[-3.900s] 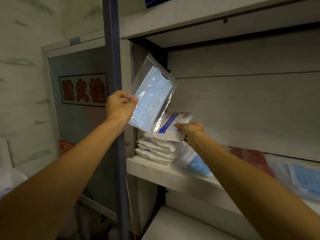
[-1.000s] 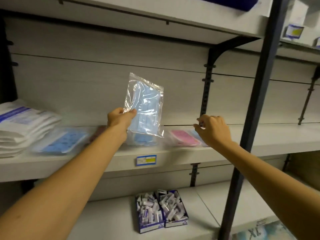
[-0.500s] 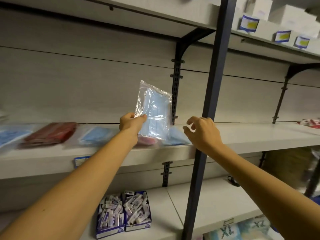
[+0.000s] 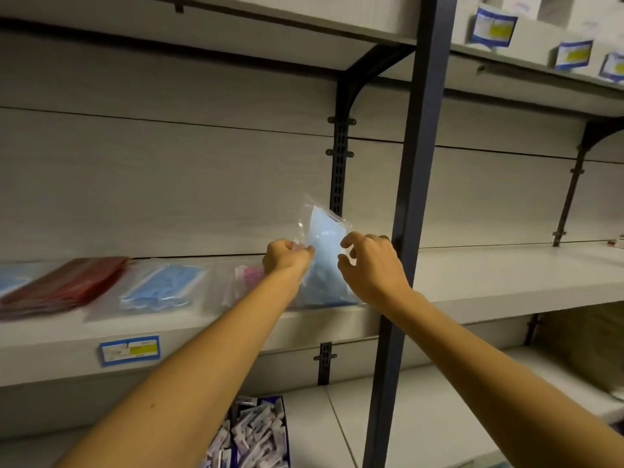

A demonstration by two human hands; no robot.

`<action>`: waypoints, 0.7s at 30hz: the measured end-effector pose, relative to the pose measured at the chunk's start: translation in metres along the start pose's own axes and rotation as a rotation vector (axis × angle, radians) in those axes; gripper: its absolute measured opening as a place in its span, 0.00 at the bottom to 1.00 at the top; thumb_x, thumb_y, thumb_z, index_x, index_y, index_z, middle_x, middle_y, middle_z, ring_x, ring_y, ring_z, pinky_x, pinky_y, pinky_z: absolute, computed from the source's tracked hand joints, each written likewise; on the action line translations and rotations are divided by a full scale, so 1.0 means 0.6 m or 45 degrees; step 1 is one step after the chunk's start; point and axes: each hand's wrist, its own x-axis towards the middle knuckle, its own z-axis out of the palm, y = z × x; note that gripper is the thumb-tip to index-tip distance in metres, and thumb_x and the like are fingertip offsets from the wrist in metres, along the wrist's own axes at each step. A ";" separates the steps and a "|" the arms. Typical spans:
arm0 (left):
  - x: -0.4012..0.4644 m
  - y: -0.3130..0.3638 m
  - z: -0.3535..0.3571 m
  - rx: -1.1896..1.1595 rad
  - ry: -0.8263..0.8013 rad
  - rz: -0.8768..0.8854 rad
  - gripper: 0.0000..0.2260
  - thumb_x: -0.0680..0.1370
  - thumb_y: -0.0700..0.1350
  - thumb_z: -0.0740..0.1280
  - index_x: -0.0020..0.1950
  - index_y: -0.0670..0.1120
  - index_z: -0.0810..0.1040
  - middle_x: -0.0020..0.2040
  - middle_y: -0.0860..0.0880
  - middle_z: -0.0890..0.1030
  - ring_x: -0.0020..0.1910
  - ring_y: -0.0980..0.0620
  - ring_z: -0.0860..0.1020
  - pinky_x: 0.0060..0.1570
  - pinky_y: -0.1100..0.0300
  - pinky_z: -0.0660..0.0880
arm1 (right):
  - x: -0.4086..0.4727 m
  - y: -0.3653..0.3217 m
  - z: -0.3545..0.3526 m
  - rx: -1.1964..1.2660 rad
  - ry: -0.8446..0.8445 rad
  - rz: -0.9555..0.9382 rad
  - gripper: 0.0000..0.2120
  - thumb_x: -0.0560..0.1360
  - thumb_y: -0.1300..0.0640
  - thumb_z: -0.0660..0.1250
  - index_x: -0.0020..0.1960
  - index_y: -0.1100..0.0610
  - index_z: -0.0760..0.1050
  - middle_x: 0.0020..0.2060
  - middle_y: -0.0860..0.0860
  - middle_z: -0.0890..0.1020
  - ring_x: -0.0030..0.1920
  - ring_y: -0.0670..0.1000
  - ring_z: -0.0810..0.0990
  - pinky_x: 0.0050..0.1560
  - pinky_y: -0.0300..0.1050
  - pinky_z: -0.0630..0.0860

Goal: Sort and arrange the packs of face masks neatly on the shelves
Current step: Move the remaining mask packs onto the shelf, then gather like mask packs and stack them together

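My left hand (image 4: pixel 285 256) pinches the left edge of a clear pack of blue face masks (image 4: pixel 326 248) and holds it upright over the middle shelf (image 4: pixel 489 275). At the pack's right edge is my right hand (image 4: pixel 371 265), thumb and forefinger curled but still apart. Flat on the shelf lie a dark red pack (image 4: pixel 67 285), a blue pack (image 4: pixel 162 288) and a pink pack (image 4: pixel 250 275), the last partly hidden by my left hand. Another blue pack (image 4: pixel 332 297) lies under the held one.
A dark upright post (image 4: pixel 415 197) stands just right of my right hand. The shelf beyond it is bare board. A blue box of small white packets (image 4: pixel 256 434) sits on the lower shelf. White labelled boxes (image 4: pixel 493 25) line the top right shelf.
The view has panned right along the shelf. My left hand has lowered the blue pack toward the shelf, and my right hand has come in to its right edge.
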 end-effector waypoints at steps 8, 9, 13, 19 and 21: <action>0.023 0.006 0.030 0.457 -0.039 -0.006 0.14 0.73 0.55 0.71 0.41 0.47 0.72 0.45 0.48 0.77 0.45 0.46 0.75 0.43 0.58 0.72 | 0.028 0.012 0.007 0.020 0.033 -0.027 0.15 0.79 0.56 0.64 0.64 0.56 0.73 0.55 0.56 0.80 0.53 0.54 0.77 0.51 0.46 0.78; 0.021 0.007 0.032 0.516 -0.040 0.007 0.15 0.73 0.56 0.71 0.41 0.46 0.72 0.44 0.48 0.76 0.44 0.47 0.75 0.42 0.58 0.71 | 0.029 0.012 0.007 0.027 0.034 -0.026 0.15 0.79 0.56 0.64 0.65 0.56 0.73 0.55 0.56 0.80 0.53 0.54 0.77 0.51 0.46 0.78; 0.013 0.007 0.020 0.679 -0.005 0.091 0.17 0.74 0.59 0.68 0.47 0.45 0.75 0.43 0.46 0.79 0.43 0.45 0.77 0.42 0.57 0.75 | 0.026 0.010 0.009 0.046 0.022 -0.024 0.15 0.79 0.57 0.64 0.65 0.56 0.73 0.56 0.56 0.80 0.55 0.54 0.76 0.52 0.47 0.78; -0.005 0.007 -0.036 0.821 0.037 0.236 0.14 0.75 0.57 0.68 0.51 0.47 0.80 0.52 0.46 0.82 0.49 0.44 0.78 0.44 0.58 0.73 | 0.005 -0.002 0.000 0.033 -0.001 -0.028 0.17 0.79 0.55 0.64 0.67 0.57 0.72 0.57 0.57 0.79 0.58 0.56 0.76 0.54 0.49 0.78; -0.015 0.005 -0.060 0.849 0.043 0.306 0.14 0.75 0.56 0.68 0.53 0.48 0.79 0.55 0.47 0.80 0.52 0.45 0.78 0.45 0.58 0.72 | -0.006 -0.008 -0.005 0.036 -0.006 -0.024 0.17 0.79 0.55 0.64 0.66 0.57 0.72 0.57 0.57 0.79 0.58 0.56 0.76 0.53 0.49 0.78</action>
